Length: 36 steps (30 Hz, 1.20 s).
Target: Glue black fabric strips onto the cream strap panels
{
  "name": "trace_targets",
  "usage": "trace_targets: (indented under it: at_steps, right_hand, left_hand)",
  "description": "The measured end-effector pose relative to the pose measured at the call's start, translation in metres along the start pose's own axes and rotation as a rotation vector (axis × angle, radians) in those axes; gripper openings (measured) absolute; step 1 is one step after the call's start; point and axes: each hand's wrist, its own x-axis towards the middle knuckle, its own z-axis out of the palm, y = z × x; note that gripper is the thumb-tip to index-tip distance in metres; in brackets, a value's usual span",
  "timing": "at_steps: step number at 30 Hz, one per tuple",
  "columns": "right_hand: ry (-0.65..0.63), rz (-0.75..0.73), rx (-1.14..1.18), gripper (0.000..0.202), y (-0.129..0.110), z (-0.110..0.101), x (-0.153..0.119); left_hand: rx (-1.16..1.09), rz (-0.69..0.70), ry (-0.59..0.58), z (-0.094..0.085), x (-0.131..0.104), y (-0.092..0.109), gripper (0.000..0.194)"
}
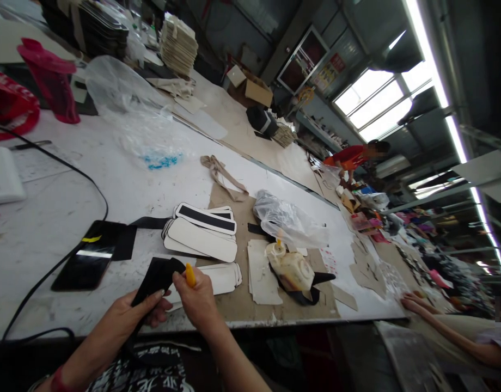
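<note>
Head view: black strip in both hands, over the counter's near edge

My left hand [149,309] is closed on the black strip [154,277], thumb on top, fingers curled beneath. My right hand [196,296] is curled nearly closed around a yellow stick [190,275], one end poking up out of the grip; can't tell what tool it is. Right thumb and fingertips are at the strip's upper end; contact looks likely, can't confirm a pinch.

Strip is tilted, upper end toward the white pieces, lower part dropping past the left hand toward my lap.

Just beyond: a stack of rounded white pieces [202,243], the top far one with a black band along its middle. Second white pile [220,276] sits nearer, partly behind the right hand. Both are partly on a brown sheet [240,299] on the counter [132,190].

Left of the strip: dark phone [85,261], black cable [34,288] running across it. Right of the piles: pale cards [262,275], then a stained bottle [295,270] with a yellow nozzle, lying over. Clear plastic bag [289,218] behind it.

Co-worker's hands [416,304] rest at the counter edge, far right.
</note>
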Motion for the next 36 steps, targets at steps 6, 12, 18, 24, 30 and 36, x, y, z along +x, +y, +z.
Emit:
trace_targets:
  at_steps: [6, 12, 18, 24, 30, 36]
  right_hand:
    - [0.238, 0.137, 0.346, 0.027, 0.014, -0.001, 0.002]
    - [0.326, 0.236, 0.829, 0.029, 0.005, -0.051, 0.017]
    - [0.111, 0.018, -0.211, 0.027, 0.013, -0.115, 0.012]
    - [-0.408, -0.086, -0.941, 0.01, 0.031, -0.045, 0.007]
    - [-0.499, -0.219, -1.049, 0.015, 0.038, -0.002, 0.029]
    - [-0.481, -0.299, -1.127, 0.015, 0.045, 0.009, 0.036]
  left_hand:
    - [0.06, -0.037, 0.061, 0.012, 0.002, -0.002, 0.047]
    - [0.126, -0.018, -0.132, 0.018, -0.003, -0.022, 0.035]
    - [0.071, -0.13, 0.241, -0.012, 0.001, -0.047, 0.043]
    - [-0.047, -0.05, 0.361, -0.013, 0.022, -0.046, 0.049]
    - [-0.056, -0.041, 0.261, -0.009, 0.035, -0.04, 0.052]
    - [-0.044, -0.041, 0.194, -0.01, 0.039, -0.038, 0.048]
